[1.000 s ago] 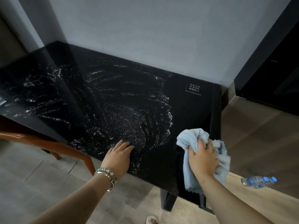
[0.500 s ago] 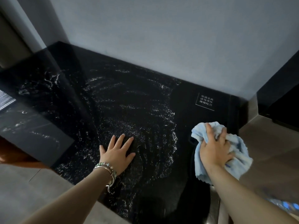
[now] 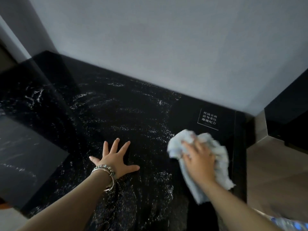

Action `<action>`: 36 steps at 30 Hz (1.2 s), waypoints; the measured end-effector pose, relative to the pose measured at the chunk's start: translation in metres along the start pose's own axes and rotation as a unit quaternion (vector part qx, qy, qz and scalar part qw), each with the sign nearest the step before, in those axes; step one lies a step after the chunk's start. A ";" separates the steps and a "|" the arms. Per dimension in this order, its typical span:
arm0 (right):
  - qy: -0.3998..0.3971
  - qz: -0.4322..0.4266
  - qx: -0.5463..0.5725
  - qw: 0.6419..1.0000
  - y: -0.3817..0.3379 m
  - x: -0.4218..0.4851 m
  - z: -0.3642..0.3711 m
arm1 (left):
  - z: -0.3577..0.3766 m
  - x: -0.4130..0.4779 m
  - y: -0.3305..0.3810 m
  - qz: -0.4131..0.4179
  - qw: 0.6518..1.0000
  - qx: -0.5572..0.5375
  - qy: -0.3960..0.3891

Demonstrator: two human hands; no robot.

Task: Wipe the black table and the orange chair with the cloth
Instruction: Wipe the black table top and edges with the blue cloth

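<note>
We find the right hand (image 3: 198,161) gripping the crumpled light-blue cloth (image 3: 220,157) at the glossy black table's (image 3: 133,114) 3 o'clock end, with the unwiped droplet streaks (image 3: 160,130) toward 9 o'clock, nearer the flat, splayed-fingered left hand (image 3: 115,160).

I can read one sign only: a label (image 3: 209,120) printed in white on the black table (image 3: 133,105). It sits just beyond the right hand (image 3: 198,160) and the cloth (image 3: 220,157) it grips, toward the wall and slightly right. Inside a thin white outline are three lines of Chinese characters: 玻璃桌面, 请勿重压, 谢谢配合.
</note>
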State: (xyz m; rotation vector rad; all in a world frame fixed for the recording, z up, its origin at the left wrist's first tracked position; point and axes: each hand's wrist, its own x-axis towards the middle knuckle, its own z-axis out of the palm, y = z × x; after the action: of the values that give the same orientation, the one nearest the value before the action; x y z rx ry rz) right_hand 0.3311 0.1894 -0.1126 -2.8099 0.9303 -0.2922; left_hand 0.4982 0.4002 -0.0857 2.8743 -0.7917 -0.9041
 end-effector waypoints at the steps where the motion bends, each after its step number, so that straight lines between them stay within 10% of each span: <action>1: 0.015 0.083 -0.002 0.996 0.014 0.016 -0.006 | -0.001 0.001 0.002 -0.005 1.000 -0.003 -0.004; 5: -0.021 0.293 0.012 0.956 0.011 0.051 -0.018 | -0.007 0.008 0.006 -0.023 1.000 0.015 -0.014; 11: -0.017 -0.085 0.037 0.996 -0.045 0.011 0.007 | -0.015 0.017 0.011 -0.035 0.999 0.028 -0.022; 17: 0.023 0.315 0.006 0.949 0.001 0.074 -0.017 | -0.018 0.024 0.007 -0.021 0.997 0.062 -0.042; 24: 0.018 -0.172 -0.028 0.984 -0.063 0.039 0.015 | -0.033 0.033 0.009 -0.038 0.996 0.061 -0.046; 30: 0.022 0.307 -0.046 0.950 0.002 0.113 -0.004 | -0.044 0.065 0.022 -0.018 0.998 0.028 -0.046; 36: 0.043 -0.147 -0.031 0.988 -0.071 0.074 0.029 | -0.059 0.075 0.011 -0.008 0.998 0.053 -0.043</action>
State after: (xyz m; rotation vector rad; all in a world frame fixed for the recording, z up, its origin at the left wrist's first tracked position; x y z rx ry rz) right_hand 0.4368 0.2037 -0.1153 -3.0102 0.5450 -0.4324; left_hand 0.5781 0.3474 -0.0741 2.9547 -0.8494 -1.0248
